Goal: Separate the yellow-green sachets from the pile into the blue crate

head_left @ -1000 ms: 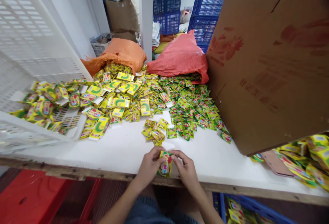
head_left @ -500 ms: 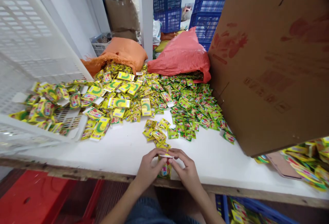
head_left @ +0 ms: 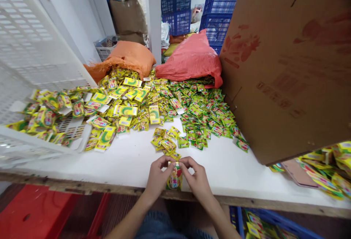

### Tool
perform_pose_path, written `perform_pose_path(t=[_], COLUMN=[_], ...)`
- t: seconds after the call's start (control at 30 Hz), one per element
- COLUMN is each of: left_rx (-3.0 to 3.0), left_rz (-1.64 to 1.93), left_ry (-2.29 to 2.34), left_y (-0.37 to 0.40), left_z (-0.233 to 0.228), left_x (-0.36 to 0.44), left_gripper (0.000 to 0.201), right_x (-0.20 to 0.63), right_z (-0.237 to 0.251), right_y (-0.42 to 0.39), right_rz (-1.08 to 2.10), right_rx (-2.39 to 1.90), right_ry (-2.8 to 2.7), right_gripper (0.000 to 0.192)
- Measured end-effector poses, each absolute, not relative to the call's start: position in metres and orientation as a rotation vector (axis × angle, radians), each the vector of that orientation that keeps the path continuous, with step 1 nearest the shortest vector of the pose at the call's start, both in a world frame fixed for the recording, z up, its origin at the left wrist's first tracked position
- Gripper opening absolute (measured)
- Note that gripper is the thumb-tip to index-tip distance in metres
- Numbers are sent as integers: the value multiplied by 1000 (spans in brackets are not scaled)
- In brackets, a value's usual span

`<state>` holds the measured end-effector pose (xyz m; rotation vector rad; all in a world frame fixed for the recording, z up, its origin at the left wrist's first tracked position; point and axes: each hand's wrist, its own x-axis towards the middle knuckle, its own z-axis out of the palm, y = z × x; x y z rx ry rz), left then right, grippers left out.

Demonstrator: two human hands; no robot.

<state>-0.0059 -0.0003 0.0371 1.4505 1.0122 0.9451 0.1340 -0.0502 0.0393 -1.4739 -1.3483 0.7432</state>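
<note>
My left hand (head_left: 157,175) and my right hand (head_left: 196,177) meet at the front edge of the white table (head_left: 131,158). Together they pinch the top of a small clear packet (head_left: 174,178) filled with yellow-green and red sachets. Just beyond my fingers lies a small cluster of loose sachets (head_left: 166,143). A big heap of sachets (head_left: 175,103) covers the back of the table.
A tipped white plastic crate (head_left: 33,85) with sachets spilling out stands at left. A large cardboard box (head_left: 287,67) leans at right. Orange sack (head_left: 128,58) and red sack (head_left: 192,60) lie at the back, blue crates (head_left: 178,7) behind. A red stool (head_left: 35,213) sits below left.
Both hands have stayed at the table edge, fingers working the packet's top; the packet sits slightly lower between them now.
</note>
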Motion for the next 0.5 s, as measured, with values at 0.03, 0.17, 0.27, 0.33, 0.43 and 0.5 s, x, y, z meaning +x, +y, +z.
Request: perform_pose_path(t=[0.03,0.17,0.27,0.33,0.43,0.5], left_rx=[1398,1294,1325,1329,1361,1492], left_rz=[951,933,885,871,858,899], left_ry=[991,903,876,859,820,868], left_y=[-1,-2,-6,-10,-7,9], left_z=[35,26,23,23,26,31], left_x=[-7,-16,-18,-17,-20,-31], left_gripper=[14,17,18,23,45,47], right_x=[134,128,121,119,141,178], right_z=[38,23,16,23,49,64], right_y=[-52,-59,-58,-57,-70,-93], right_rz=[752,790,839,846,774,698], right_rx=[-1448,-1364,-1361,-1372,-1454,-1598], right_ry=[-1338,-1260,-1201,-1200,-1295,-1368], right_gripper=[18,19,21,23,24,22])
